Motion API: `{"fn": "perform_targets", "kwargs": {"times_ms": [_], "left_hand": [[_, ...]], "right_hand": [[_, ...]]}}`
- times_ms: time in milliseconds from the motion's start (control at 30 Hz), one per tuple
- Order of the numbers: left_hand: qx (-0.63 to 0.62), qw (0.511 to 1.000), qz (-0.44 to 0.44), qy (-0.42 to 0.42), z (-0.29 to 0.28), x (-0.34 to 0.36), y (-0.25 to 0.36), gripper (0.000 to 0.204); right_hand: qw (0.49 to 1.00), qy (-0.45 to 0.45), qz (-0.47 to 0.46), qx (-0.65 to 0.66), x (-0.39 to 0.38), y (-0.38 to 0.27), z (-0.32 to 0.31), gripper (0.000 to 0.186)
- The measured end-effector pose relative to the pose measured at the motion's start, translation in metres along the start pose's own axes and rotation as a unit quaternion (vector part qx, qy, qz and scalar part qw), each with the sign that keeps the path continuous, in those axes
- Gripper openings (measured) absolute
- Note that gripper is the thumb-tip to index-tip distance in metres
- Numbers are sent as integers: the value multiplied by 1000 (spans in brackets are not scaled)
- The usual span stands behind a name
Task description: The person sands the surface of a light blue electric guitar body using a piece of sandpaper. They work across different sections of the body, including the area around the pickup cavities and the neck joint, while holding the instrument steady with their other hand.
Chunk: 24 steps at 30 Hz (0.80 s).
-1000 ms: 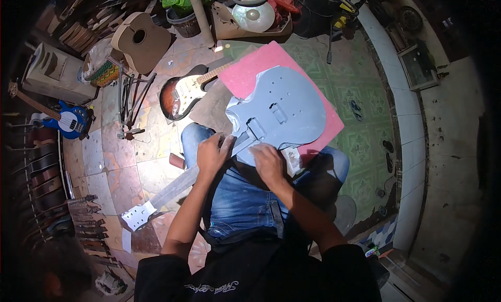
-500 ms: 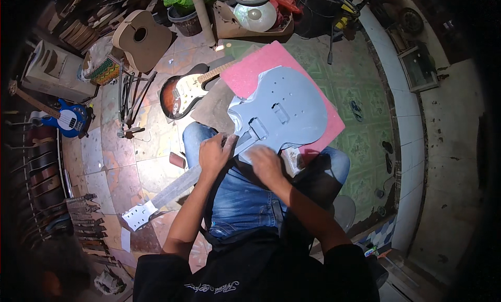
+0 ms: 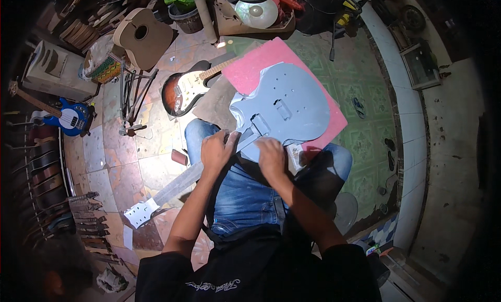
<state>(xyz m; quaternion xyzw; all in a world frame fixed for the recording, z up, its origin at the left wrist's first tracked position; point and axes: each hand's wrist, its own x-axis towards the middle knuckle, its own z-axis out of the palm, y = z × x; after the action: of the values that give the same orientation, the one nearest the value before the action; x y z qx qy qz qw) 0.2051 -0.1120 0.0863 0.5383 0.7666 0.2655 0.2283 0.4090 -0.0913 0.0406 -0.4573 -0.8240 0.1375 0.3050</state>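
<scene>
A grey-primed electric guitar (image 3: 305, 111) lies across my lap, its unpainted-looking neck running down to the left to a pale headstock (image 3: 141, 213). Pickup cavities and small drilled holes show in its body. My left hand (image 3: 216, 151) grips the neck close to the body, fingers toward the joint. Over the body's near horn is my right hand (image 3: 272, 157), its fingers curled and pressed together; whatever is under them is hidden. A pink sheet (image 3: 255, 67) lies beneath the guitar body.
A sunburst electric guitar (image 3: 182, 93) lies on the tiled floor ahead. Farther left are a bare acoustic guitar body (image 3: 151, 38), metal stands (image 3: 130, 98) and a blue bass (image 3: 73, 116). A small brown roll (image 3: 179, 157) sits by my left knee. Sandals (image 3: 358, 108) lie to the right.
My right hand has shifted slightly forward and right over the guitar's near horn. My left hand keeps its place on the neck. The whole view has moved a little.
</scene>
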Motion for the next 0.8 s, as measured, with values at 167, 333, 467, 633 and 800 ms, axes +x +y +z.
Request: {"fn": "perform_targets", "kwargs": {"times_ms": [167, 333, 467, 633, 800], "left_hand": [[-20, 1000, -7, 1, 3, 0, -2, 47], [22, 1000, 17, 11, 3, 0, -2, 48], [6, 1000, -1, -1, 5, -2, -6, 48], [10, 1000, 6, 1, 1, -2, 2, 48], [28, 999, -19, -18, -1, 0, 1, 45]], "right_hand": [[997, -54, -47, 31, -6, -2, 4, 27], [1000, 1, 8, 0, -4, -1, 4, 26], [990, -80, -101, 61, -10, -20, 1, 28], [1000, -13, 2, 10, -5, 12, 0, 27], [990, -73, -107, 56, -16, -19, 7, 26]]}}
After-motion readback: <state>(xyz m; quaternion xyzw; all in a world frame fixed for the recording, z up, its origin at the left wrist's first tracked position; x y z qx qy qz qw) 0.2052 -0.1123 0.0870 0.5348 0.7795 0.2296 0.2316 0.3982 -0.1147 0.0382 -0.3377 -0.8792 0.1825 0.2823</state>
